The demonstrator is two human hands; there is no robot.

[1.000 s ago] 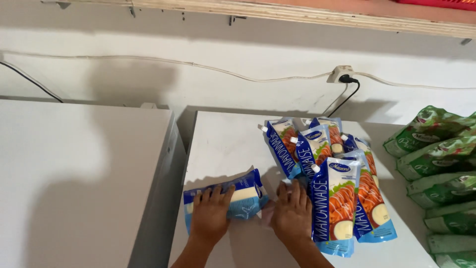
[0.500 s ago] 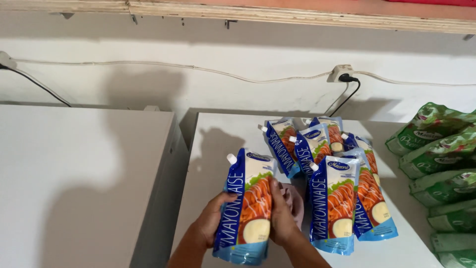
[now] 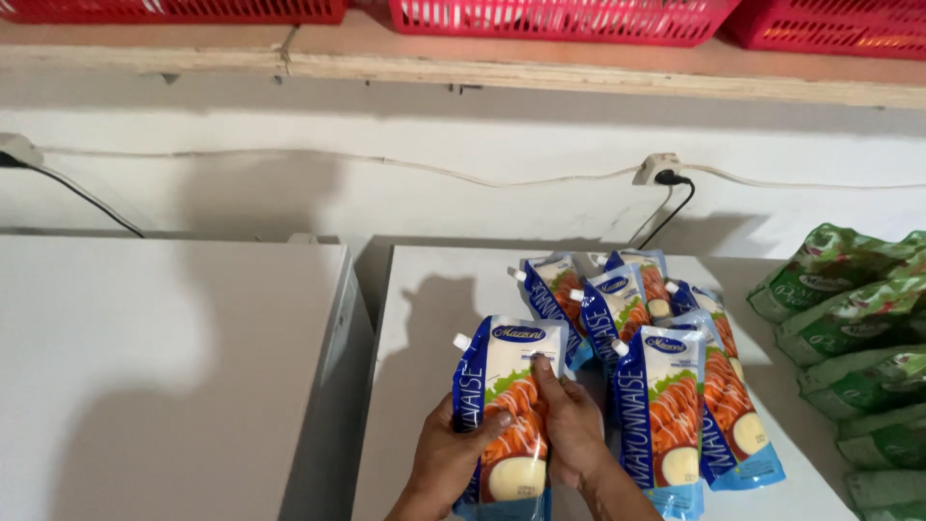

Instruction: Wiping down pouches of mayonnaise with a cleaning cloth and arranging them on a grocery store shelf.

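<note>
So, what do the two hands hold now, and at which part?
Both hold one blue spouted pouch upright. The left hand grips its lower left edge; the right hand holds its right side, one finger reaching toward the top.

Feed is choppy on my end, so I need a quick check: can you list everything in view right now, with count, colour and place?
Held pouch: one, blue and white with spout, upright between both hands.
Pouch pile: about five alike, lying overlapped on the white top, right of the hands.
Green bags: several, stacked at right edge.
White top: one, under the pouches.
White surface: one, at left.
Red baskets: three, on the wooden shelf above.
Wall socket: one, white, black plug in it.
Left hand: grips pouch's left side.
Right hand: fingers on pouch front.
</note>
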